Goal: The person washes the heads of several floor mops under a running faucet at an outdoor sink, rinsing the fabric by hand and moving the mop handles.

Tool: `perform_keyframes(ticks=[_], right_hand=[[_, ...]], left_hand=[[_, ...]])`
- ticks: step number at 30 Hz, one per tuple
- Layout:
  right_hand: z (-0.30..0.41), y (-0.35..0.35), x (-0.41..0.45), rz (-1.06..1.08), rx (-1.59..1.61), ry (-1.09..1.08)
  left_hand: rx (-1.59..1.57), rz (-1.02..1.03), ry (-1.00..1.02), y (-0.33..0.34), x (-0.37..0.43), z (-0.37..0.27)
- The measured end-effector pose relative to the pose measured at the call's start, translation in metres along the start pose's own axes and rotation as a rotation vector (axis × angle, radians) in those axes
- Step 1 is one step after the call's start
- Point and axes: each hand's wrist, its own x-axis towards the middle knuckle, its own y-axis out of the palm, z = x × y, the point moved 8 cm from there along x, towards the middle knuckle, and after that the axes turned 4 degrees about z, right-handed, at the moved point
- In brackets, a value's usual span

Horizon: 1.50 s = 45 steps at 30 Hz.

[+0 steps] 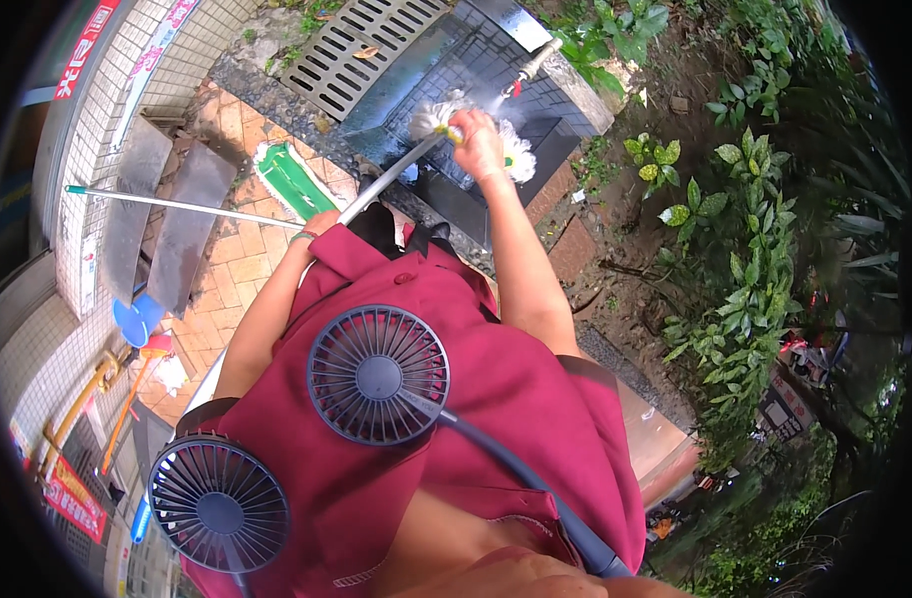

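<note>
My left hand (323, 223) grips the metal handle (392, 176) of a mop near my waist. My right hand (477, 142) is closed around the mop's head end, at a yellow part where white strands (437, 116) spread out. Another white strand bundle with a green and yellow centre (517, 153) shows just right of that hand; whether it belongs to the same mop I cannot tell. Above, a water tap (534, 63) with a red part sprays water toward the strands. All this is over a dark-tiled wash basin (396, 82) with a wet floor.
A green flat mop head with white fringe (295, 183) lies on brick paving, near a pale pole (187, 205). Metal sheets (190, 224), a blue bucket (137, 320) and a drain grate (358, 52) are leftward. Shrubs (758, 284) grow rightward. Two fan heads (379, 374) hang before my chest.
</note>
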Motion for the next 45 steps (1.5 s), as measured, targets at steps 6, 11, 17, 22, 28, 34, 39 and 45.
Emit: perform_keyframes(ticks=[6, 11, 17, 22, 28, 34, 39, 45], right_hand=[[0.005, 0.036, -0.058, 0.048, 0.016, 0.047], [0.002, 0.067, -0.114, 0.105, 0.026, 0.096], [-0.014, 0.073, -0.157, 0.064, 0.049, 0.209], [-0.017, 0.062, -0.188, 0.029, 0.065, 0.241], [-0.013, 0.044, -0.222, 0.051, 0.132, 0.25], [-0.03, -0.003, -0.192, -0.214, 0.13, 0.294], [-0.061, -0.055, -0.146, -0.249, 0.05, 0.328], [-0.098, -0.099, -0.08, -0.118, -0.039, 0.308]], left_hand=[[0.076, -0.031, -0.041, 0.01, -0.01, -0.005], [0.1, 0.016, -0.067, 0.043, -0.019, 0.012], [0.084, -0.044, -0.133, 0.062, -0.034, -0.009], [0.069, -0.042, -0.196, 0.038, -0.078, -0.049], [0.266, 0.006, -0.175, 0.033, -0.111, -0.057], [0.263, -0.015, -0.115, 0.035, -0.089, -0.051], [0.161, -0.117, 0.201, 0.038, -0.066, -0.032], [-0.943, 0.407, -0.294, 0.049, -0.037, -0.036]])
